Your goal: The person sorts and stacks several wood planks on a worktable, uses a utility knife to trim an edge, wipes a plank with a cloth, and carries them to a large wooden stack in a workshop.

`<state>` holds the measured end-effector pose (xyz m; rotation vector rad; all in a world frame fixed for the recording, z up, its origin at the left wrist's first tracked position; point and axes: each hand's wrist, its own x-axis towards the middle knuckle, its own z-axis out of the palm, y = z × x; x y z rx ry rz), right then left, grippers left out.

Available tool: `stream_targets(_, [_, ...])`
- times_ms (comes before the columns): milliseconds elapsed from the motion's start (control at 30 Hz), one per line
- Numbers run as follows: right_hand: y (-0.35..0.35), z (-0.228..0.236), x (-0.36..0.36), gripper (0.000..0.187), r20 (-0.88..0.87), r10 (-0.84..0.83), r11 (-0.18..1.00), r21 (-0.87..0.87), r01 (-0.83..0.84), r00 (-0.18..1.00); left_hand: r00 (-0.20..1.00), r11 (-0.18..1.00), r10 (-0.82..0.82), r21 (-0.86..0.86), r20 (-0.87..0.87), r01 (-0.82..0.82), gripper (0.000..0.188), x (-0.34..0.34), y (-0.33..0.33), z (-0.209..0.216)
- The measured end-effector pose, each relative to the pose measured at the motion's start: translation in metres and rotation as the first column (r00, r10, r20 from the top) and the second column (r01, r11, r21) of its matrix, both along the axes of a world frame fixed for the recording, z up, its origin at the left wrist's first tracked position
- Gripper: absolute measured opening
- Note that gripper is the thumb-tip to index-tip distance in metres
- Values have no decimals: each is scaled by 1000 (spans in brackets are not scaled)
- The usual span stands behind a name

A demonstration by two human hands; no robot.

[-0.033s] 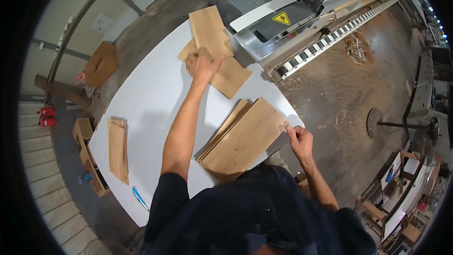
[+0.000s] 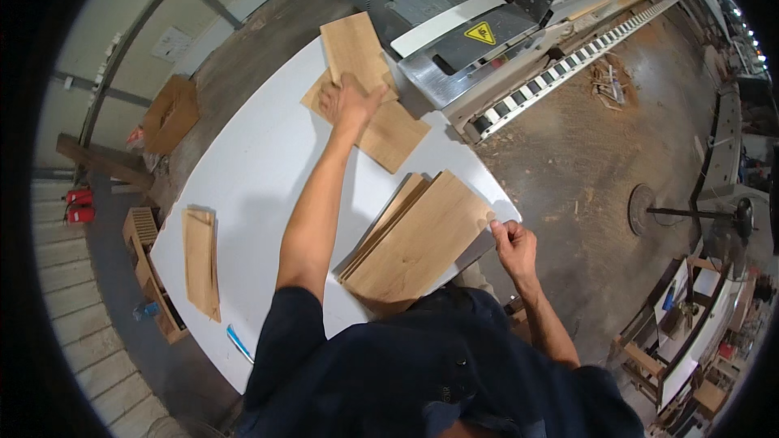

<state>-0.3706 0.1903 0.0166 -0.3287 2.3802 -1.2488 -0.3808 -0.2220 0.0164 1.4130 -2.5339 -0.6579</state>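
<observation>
Left hand [image 2: 347, 103] is stretched out to the far end of the white tabletop [image 2: 243, 186], palm down and fingers spread flat on two overlapping flat rectangular light-brown wood boards [image 2: 381, 118]. It presses rather than grips; nothing is closed around an edge. The upper board reaches toward the grey woodworking machine with a yellow warning label [image 2: 454, 24], just beyond the tabletop's far edge.

Right hand [image 2: 513, 245] is at the near right corner of the tabletop, fingers curled and pinched at the corner of the fanned stack of larger light-brown wood panels [image 2: 414, 239]. The stack lies near the body and overhangs the tabletop edge a little; lower panels show as stepped edges on its left side.

Handling judgement: panels look thin, rigid, flat-faced, smooth. Probably light singly, noticeably heavier as a stack. Smooth faces on a smooth tabletop suggest they slide easily, and the stack can shear apart if pushed from one side. Best hold: thumb on top and fingers underneath at an overhanging edge or corner, or both hands on opposite long edges. Corners and edges are the likely place for chipping.

Also present: a single narrow light-brown wood plank [image 2: 200, 261] at the left end of the tabletop, well apart from both hands; sawdust-strewn concrete floor [image 2: 584, 154] to the right.
</observation>
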Motion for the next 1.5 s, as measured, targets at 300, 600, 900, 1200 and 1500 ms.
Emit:
stream_targets(300, [1,-2,11,24,51,-189,972,-134,194,981,956,973,230,-41,184,-226,94,-61,-17,-23])
stream_targets(600, [-6,-23,-43,25,102,-20,967,-251,46,995,855,863,-144,359,-499,355,108,166,82,20])
stream_targets(900, [-43,-41,-56,36,184,237,921,-356,-160,954,783,782,-615,189,91,593,113,245,218,53])
stream_targets(1200, [-53,-11,-44,48,146,366,920,-203,-334,919,655,652,-725,-95,213,752,103,123,44,17])
stream_targets(1500, [-44,-27,-40,58,132,432,897,-169,-409,892,137,284,-804,172,578,943,144,13,-27,14])
